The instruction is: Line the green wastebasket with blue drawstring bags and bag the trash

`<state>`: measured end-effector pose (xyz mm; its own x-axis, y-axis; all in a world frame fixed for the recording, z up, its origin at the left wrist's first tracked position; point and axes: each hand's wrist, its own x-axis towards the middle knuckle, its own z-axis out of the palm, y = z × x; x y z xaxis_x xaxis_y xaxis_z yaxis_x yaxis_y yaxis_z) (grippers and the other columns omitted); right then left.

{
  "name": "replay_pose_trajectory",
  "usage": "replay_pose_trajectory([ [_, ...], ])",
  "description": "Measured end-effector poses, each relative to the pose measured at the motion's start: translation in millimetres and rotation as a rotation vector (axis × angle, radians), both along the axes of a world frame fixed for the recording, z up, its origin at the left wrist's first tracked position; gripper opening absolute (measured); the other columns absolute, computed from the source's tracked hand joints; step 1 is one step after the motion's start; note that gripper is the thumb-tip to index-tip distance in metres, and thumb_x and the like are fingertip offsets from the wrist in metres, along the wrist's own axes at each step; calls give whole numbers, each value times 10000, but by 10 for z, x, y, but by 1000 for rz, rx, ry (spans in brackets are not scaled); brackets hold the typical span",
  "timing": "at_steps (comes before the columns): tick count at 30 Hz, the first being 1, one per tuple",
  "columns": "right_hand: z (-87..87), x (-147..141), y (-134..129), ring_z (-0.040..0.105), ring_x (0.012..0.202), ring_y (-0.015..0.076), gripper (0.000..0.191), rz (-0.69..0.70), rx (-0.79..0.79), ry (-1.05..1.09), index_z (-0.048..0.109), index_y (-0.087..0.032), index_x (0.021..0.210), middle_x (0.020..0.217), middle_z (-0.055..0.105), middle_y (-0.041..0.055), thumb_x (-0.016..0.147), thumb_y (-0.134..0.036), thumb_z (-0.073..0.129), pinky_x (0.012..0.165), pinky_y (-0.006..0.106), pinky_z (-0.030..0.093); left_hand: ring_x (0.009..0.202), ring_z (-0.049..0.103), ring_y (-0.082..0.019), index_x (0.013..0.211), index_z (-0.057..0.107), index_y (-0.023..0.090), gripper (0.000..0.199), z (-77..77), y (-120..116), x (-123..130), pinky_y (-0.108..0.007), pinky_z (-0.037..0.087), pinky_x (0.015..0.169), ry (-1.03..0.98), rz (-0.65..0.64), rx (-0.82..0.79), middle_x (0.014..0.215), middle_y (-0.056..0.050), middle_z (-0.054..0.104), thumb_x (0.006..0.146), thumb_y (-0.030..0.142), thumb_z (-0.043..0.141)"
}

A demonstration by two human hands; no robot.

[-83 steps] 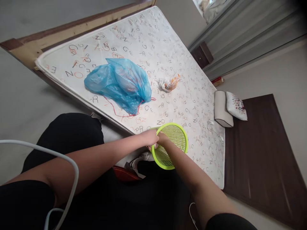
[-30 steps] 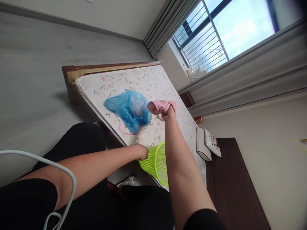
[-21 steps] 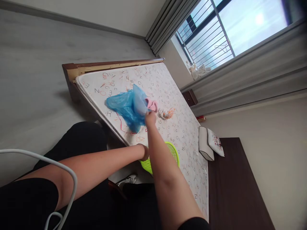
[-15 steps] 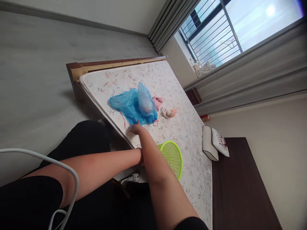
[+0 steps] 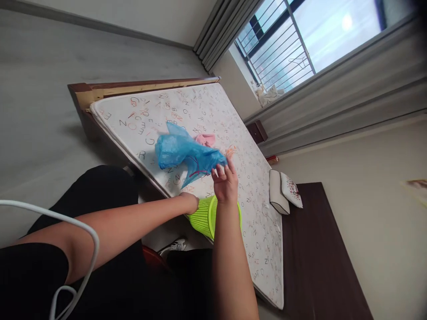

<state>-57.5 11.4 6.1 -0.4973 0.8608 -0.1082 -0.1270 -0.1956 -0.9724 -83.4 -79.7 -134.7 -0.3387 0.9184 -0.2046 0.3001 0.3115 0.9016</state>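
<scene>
My left hand (image 5: 189, 203) is closed on the base end of a lime-green mesh plastic wastebasket (image 5: 203, 218), which lies tilted at the mattress edge with its mouth facing right. My right arm crosses in front of the basket and hides part of it. My right hand (image 5: 226, 183) is open, palm showing and fingers apart, its fingertips at the right end of a crumpled blue plastic bag (image 5: 176, 149) with a red drawstring. Behind the bag lies a pink cloth (image 5: 206, 140). A white-and-orange crumpled item (image 5: 230, 151) is partly hidden beyond my fingertips.
The letter-printed mattress (image 5: 256, 213) rests on a wooden bed frame (image 5: 80, 95). Pillows (image 5: 279, 192) lie at the far right by the dark headboard (image 5: 320, 249). A white cable (image 5: 78, 224) loops across my left arm. Grey curtains (image 5: 333, 98) hang by the barred window.
My right hand has moved right and turned palm-up. The blue bag has shifted and changed shape, and the pale bulge on it no longer shows. More of the basket and my left hand shows.
</scene>
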Motion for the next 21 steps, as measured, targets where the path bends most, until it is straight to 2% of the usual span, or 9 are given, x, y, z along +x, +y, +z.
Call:
replay_pose_trajectory([
  [2,316,156,-77,703,945,145,547,-23,0,89,653,-317,1307,1017,712,-7,779,-326,795,905,347,584,875,690,-269,888,714,141,206,62,-19,10,-396,531,803,36,-48,-21,902,-134,720,848,316,816],
  [3,436,233,-120,702,943,140,547,-42,13,101,653,-323,1313,1030,711,-6,784,-318,792,903,338,583,883,690,-289,905,717,146,210,105,-15,7,-393,509,791,56,-57,-15,912,-154,723,857,335,795],
  [6,642,501,-228,695,959,130,561,-139,20,92,646,-326,1325,1077,711,-4,784,-312,792,903,310,576,921,682,-293,1050,703,166,296,243,48,-61,-370,466,789,87,36,77,981,-144,728,961,438,631],
  [11,659,1128,-309,709,1002,128,582,-359,-29,20,650,-282,1267,1126,729,7,718,-298,840,871,270,584,682,610,-217,919,671,179,257,314,150,-376,-307,431,659,-148,354,255,695,-19,635,878,433,661],
  [13,597,1411,-343,725,956,137,590,-455,-40,-35,652,-249,1223,1072,743,15,671,-265,861,831,267,599,699,607,-208,949,656,173,224,293,135,-500,-304,454,680,-189,497,292,718,-18,636,897,382,593],
  [15,498,1694,-391,733,872,141,600,-509,-69,-87,648,-222,1179,965,745,11,624,-235,875,782,266,610,823,643,-224,1008,654,162,254,270,91,-562,-324,497,766,-123,576,346,849,-58,682,913,371,544],
  [17,364,1973,-450,725,785,140,591,-515,-93,-140,637,-207,1136,863,729,-3,602,-260,885,748,274,613,1039,659,-259,1095,669,158,328,248,33,-540,-369,516,918,-7,503,435,1070,-114,717,911,407,559],
  [19,208,2242,-510,704,700,140,552,-512,-77,-241,627,-201,1063,788,698,-22,595,-332,888,713,289,604,1215,630,-290,1179,684,170,403,220,-29,-448,-423,484,1056,82,262,490,1265,-142,706,901,448,597],
  [21,47,2491,-562,684,647,147,484,-493,-12,-417,626,-197,982,753,667,-32,614,-412,856,685,302,579,1255,632,-311,1203,699,189,423,185,-93,-320,-467,455,1109,131,-37,450,1316,-144,714,892,468,630],
])
